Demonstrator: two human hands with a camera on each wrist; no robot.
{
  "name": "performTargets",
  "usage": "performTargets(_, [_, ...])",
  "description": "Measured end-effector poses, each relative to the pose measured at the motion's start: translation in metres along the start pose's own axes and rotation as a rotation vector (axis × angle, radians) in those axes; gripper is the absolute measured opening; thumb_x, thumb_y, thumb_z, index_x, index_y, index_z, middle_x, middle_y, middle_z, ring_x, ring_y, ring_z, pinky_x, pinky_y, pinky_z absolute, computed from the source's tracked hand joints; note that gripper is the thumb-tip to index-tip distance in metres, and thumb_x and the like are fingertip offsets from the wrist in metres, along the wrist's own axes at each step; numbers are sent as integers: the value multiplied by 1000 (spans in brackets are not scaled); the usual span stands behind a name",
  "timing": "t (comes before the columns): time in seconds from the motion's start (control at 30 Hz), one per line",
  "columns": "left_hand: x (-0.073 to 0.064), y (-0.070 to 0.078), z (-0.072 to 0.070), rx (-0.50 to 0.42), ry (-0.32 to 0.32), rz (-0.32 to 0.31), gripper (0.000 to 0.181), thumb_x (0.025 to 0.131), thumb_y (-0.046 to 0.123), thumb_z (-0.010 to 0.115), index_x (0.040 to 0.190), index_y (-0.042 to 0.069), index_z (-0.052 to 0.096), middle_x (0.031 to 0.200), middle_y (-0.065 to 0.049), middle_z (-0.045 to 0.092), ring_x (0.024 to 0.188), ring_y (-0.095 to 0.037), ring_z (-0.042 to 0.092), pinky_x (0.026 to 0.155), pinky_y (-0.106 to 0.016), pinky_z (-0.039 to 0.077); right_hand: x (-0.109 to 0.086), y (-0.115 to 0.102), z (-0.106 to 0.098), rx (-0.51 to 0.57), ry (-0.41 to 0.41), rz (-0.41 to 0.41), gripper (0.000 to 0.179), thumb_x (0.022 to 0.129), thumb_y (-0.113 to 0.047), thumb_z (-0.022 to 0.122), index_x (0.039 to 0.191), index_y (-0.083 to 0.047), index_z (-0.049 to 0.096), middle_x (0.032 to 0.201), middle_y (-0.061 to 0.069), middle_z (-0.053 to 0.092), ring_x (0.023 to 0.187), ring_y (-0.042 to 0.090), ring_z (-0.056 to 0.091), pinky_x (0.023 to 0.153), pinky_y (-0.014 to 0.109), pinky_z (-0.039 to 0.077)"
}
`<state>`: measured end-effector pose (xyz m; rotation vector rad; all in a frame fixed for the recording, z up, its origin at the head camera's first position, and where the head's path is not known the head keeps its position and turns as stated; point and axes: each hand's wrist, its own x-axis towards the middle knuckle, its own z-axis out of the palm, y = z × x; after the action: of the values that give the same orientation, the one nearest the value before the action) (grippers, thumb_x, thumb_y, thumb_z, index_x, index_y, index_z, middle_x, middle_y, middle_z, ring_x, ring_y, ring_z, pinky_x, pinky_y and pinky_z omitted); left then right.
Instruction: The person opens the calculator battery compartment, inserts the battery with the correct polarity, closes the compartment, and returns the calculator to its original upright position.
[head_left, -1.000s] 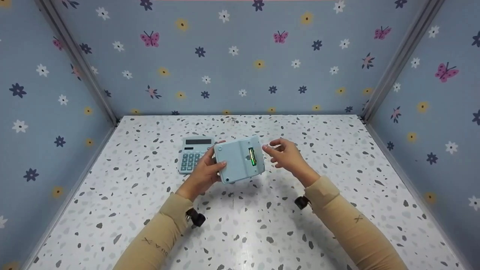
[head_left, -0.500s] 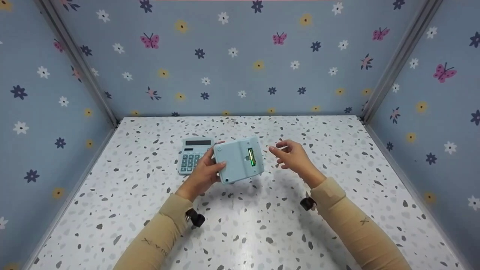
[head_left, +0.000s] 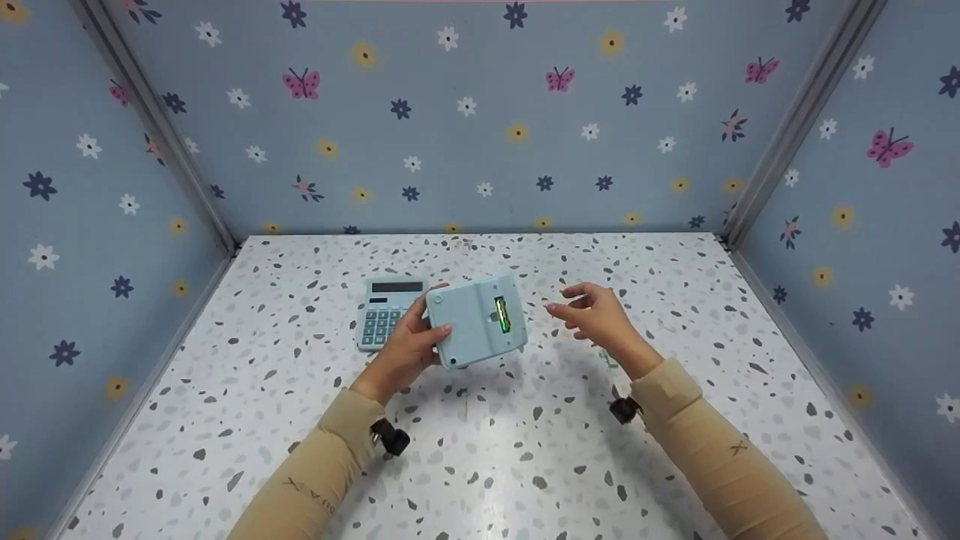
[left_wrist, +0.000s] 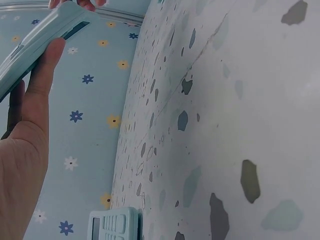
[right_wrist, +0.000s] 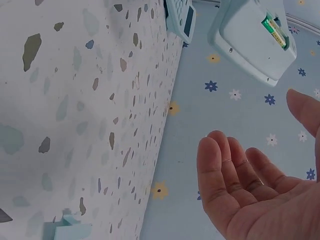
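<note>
My left hand [head_left: 409,341] grips a light blue calculator [head_left: 465,322], thumb on its back, which faces up. A green and gold battery [right_wrist: 274,32] sits in the uncovered slot in that back. My right hand [head_left: 596,315] hovers to the right of the calculator, apart from it, fingers loosely curved with nothing between them. In the right wrist view its fingers [right_wrist: 212,170] and thumb stand well apart. Near that wrist a small light blue plastic piece [right_wrist: 72,231] lies on the table. Most of the front of the held calculator is hidden.
A second light blue calculator [head_left: 381,319] lies keys up on the speckled white table [head_left: 480,465], partly behind my left hand. Blue flowered panels [head_left: 480,112] wall the table at the back and both sides.
My right hand has drawn away from the held calculator, to the right and slightly toward me. A small piece on the table now shows beside its wrist. My left hand stays nearly still.
</note>
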<state>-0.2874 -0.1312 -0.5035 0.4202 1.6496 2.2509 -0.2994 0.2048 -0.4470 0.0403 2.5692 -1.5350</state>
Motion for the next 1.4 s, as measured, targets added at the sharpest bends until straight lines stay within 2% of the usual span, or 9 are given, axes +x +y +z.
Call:
performTargets(0.17, [-1,0,0,6,5,4,77,111,8,59,175,26,19,165,-17,45,130,-29,67,93,-53,66,0,4,-4,-42,20,17,64,98,-40,82,146,-5,59,134,19,67,110,31,69,98,47,63])
performTargets(0.4, [0,0,0,-2,25,-10,77,111,7,59,175,28,21,168,-16,43,134,-32,63,95,-55,65,-2,13,-12,-66,11,-14,63,99,-34,82,148,-3,58,132,22,66,120,45,68,101,56,60])
performTargets(0.53, [1,-1,0,-2,21,-9,79,110,6,58,175,27,19,169,-17,43,136,-32,63,96,-56,64,0,21,-17,-94,20,-31,63,98,-35,82,147,-2,59,128,22,66,114,42,70,97,54,62])
performTargets(0.73, [1,-1,2,-5,24,-6,77,110,5,58,175,26,20,164,-15,49,132,-29,66,97,-55,64,0,30,-20,-111,30,-16,62,98,-30,83,147,0,58,124,21,66,115,45,70,91,46,64])
performTargets(1.03, [-1,-1,1,-11,12,3,75,110,7,58,174,27,23,164,-16,48,132,-31,66,97,-56,64,-1,42,-27,-165,39,-8,59,98,-26,83,146,-1,59,112,14,64,90,23,63,82,37,60])
performTargets(1.2, [-2,-2,0,7,9,-2,75,111,8,58,174,27,21,167,-18,44,134,-30,65,100,-53,63,1,48,-31,-204,26,-18,59,96,-27,83,145,0,61,106,12,63,85,22,58,74,34,51])
performTargets(1.4, [1,-1,1,2,14,8,75,111,8,58,174,28,24,163,-16,50,130,-30,67,98,-51,64,4,54,-39,-278,22,-12,61,96,-28,83,146,1,60,112,17,65,91,25,60,78,37,52])
